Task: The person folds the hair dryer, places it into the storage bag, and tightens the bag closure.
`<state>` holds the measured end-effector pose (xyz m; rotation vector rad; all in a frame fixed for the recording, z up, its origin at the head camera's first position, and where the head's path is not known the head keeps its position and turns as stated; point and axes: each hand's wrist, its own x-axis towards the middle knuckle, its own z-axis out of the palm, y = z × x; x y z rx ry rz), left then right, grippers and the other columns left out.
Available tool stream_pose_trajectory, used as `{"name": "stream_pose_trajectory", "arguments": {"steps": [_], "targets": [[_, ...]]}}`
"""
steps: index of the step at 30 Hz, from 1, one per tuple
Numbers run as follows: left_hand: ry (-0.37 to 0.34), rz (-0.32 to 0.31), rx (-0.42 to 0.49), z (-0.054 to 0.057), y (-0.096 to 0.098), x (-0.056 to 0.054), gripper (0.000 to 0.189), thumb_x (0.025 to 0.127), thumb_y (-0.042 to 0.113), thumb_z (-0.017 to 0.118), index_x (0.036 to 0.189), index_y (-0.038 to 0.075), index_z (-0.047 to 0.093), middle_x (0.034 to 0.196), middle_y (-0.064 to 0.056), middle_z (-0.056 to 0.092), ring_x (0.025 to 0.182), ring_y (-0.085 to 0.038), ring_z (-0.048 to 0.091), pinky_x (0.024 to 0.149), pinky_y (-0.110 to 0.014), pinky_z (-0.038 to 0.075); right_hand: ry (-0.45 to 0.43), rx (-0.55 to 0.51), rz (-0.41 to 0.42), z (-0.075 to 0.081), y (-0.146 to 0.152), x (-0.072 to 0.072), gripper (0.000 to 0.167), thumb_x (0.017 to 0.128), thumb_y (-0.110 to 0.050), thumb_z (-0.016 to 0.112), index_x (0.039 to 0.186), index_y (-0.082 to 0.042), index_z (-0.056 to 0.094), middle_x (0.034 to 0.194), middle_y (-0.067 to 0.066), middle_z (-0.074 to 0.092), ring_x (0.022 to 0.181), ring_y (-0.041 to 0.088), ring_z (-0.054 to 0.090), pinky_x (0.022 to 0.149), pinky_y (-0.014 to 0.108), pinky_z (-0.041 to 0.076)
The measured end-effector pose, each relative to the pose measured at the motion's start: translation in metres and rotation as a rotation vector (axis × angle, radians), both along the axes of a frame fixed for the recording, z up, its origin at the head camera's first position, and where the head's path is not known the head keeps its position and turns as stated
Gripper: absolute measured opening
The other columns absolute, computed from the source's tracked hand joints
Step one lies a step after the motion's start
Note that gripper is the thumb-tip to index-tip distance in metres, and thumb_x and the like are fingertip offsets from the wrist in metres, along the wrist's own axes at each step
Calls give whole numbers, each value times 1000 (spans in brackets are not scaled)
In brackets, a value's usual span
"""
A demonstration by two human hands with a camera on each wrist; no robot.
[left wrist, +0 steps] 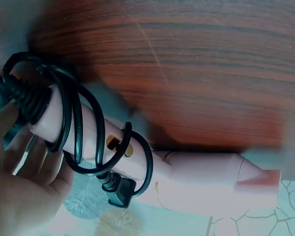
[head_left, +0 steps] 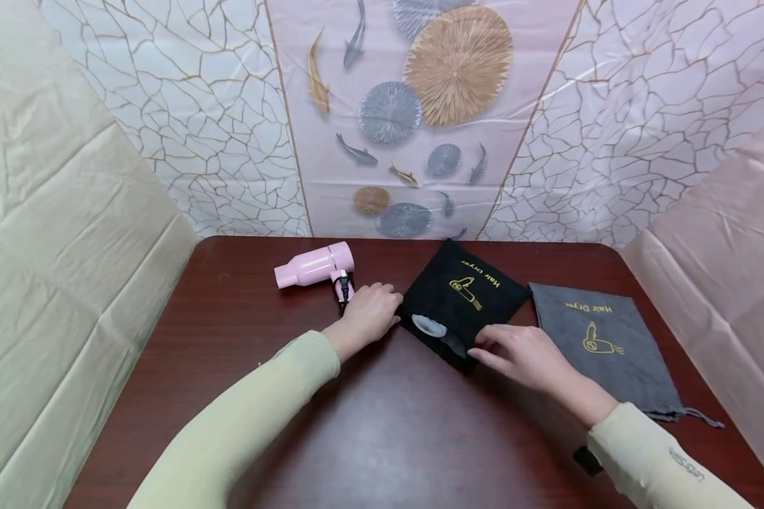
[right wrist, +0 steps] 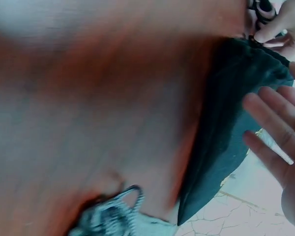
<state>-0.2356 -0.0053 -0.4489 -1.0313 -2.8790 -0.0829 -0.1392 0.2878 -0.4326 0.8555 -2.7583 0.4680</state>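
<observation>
A black drawstring-style pouch (head_left: 467, 283) with gold "Hair Dryer" lettering lies at a slant on the table, its mouth toward the person. A white ribbed oval piece (head_left: 429, 326) shows at that mouth; the rest of it is hidden. My left hand (head_left: 371, 311) pinches the pouch's left corner. Close beside that hand is a pink hair dryer (left wrist: 201, 174), its black cord (left wrist: 91, 118) wound about the handle. With fingers spread and fairly straight, my right hand (right wrist: 285, 132) is over the pouch's right side, thumb at the edge of the mouth.
To the right lies a flat grey pouch (head_left: 611, 346) with the same gold print and a grey drawstring (head_left: 703, 416). Everything is on a dark reddish wooden table (head_left: 369, 431). Patterned cloth (head_left: 229, 141) hangs behind it, with plain cloth on both sides.
</observation>
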Motion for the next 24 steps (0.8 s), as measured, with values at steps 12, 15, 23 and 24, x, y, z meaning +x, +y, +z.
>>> {"name": "stream_pose_trajectory", "arguments": {"steps": [12, 15, 23, 24], "targets": [[54, -33, -12, -4, 3, -3, 11, 99, 19, 74, 108, 15, 80, 105, -5, 74, 99, -29, 70, 81, -43, 57, -6, 227, 4, -18, -6, -1, 46, 94, -40, 81, 65, -26, 48, 54, -15, 34, 47, 2, 36, 45, 25, 27], [59, -50, -12, -2, 1, -4, 10, 100, 19, 74, 106, 16, 80, 104, -5, 73, 98, -28, 69, 80, -42, 56, 13, 245, 53, -22, -7, -5, 43, 93, -31, 82, 66, -25, 49, 55, -15, 37, 46, 3, 38, 45, 25, 28], [51, -76, -21, 3, -8, -2, 11, 99, 18, 70, 105, 15, 79, 105, -4, 72, 100, -28, 68, 82, -42, 54, 10, 266, 179, -28, -2, -14, 23, 90, -14, 84, 79, -22, 65, 70, -10, 61, 54, 5, 54, 49, 26, 44], [46, -81, -18, 4, -10, 0, 12, 98, 17, 69, 104, 15, 79, 105, -4, 72, 99, -28, 68, 82, -42, 54, 17, 271, 191, -28, 0, -14, 22, 90, -14, 84, 80, -21, 66, 71, -9, 63, 55, 6, 56, 50, 27, 46]]}}
